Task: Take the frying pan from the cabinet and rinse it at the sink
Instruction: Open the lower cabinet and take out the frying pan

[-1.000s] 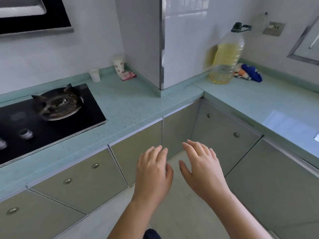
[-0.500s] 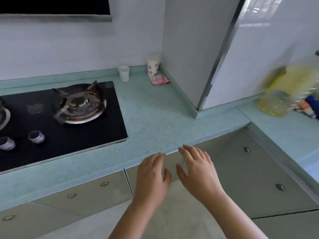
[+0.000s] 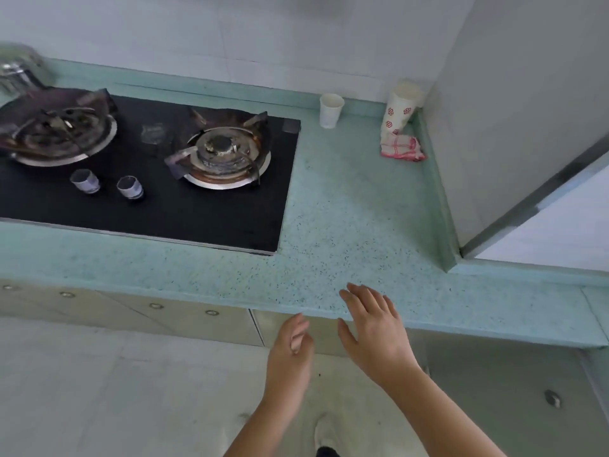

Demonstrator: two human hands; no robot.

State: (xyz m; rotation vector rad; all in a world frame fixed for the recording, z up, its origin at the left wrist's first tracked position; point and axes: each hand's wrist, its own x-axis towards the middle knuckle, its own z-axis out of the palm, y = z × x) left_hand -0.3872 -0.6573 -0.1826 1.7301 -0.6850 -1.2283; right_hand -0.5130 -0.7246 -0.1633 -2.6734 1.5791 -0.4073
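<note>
No frying pan and no sink show in the head view. My left hand [image 3: 290, 351] hangs just below the front edge of the pale green counter [image 3: 346, 232], fingers loosely curled and holding nothing. My right hand [image 3: 375, 331] is beside it with fingers spread, its fingertips over the counter's front edge, empty too. Beige cabinet doors [image 3: 184, 321] with round metal knobs run under the counter, and all of them look closed. Another closed door [image 3: 514, 390] sits lower right, behind my right forearm.
A black two-burner gas hob [image 3: 164, 192] fills the counter's left part. A white paper cup [image 3: 330, 110], a patterned cup stack [image 3: 398, 110] and a folded red-trimmed cloth [image 3: 401, 147] sit at the back by the grey column [image 3: 514, 110]. A metal pot [image 3: 16, 72] shows far left.
The view has swung left and tilted down: the oil bottle and right counter left the frame, the second burner came in. Both hands stayed low in front; the left fingers curled slightly.
</note>
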